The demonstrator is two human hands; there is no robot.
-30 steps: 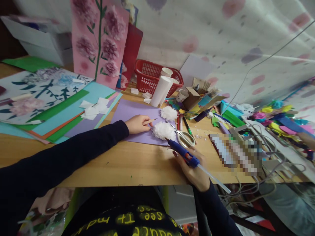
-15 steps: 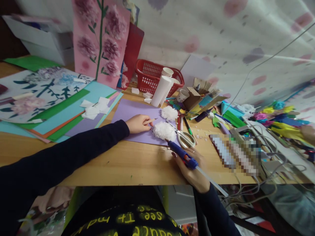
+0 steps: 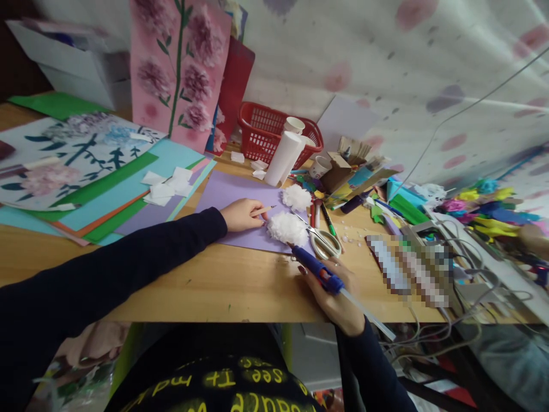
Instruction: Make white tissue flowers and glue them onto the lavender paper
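My left hand (image 3: 241, 216) rests over a sheet of purple paper (image 3: 223, 191), its fingers closed on a pencil (image 3: 262, 211) whose tip points right. My right hand (image 3: 337, 294) grips a blue hot glue gun (image 3: 317, 269), with a white glue stick (image 3: 369, 316) poking out of its back end. The gun's nozzle is at the lower edge of a fluffy white paper flower (image 3: 287, 229); whether they touch I cannot tell. A second white paper flower (image 3: 297, 197) lies just behind the first. Scissors (image 3: 325, 242) lie beside the flowers, right of the purple sheet.
At the back stand a red basket (image 3: 261, 123), a white paper roll (image 3: 283, 159) and a cardboard box (image 3: 343, 174) of supplies. Coloured sheets (image 3: 115, 194) and white paper pieces (image 3: 167, 186) are on the left. Cables (image 3: 467, 303) run along the right. Another person's hand (image 3: 534, 237) shows at the far right.
Both hands keep almost the same place, the pencil and glue gun still held. The whole view has shifted slightly. At the far right, the other person's hand has moved a little.
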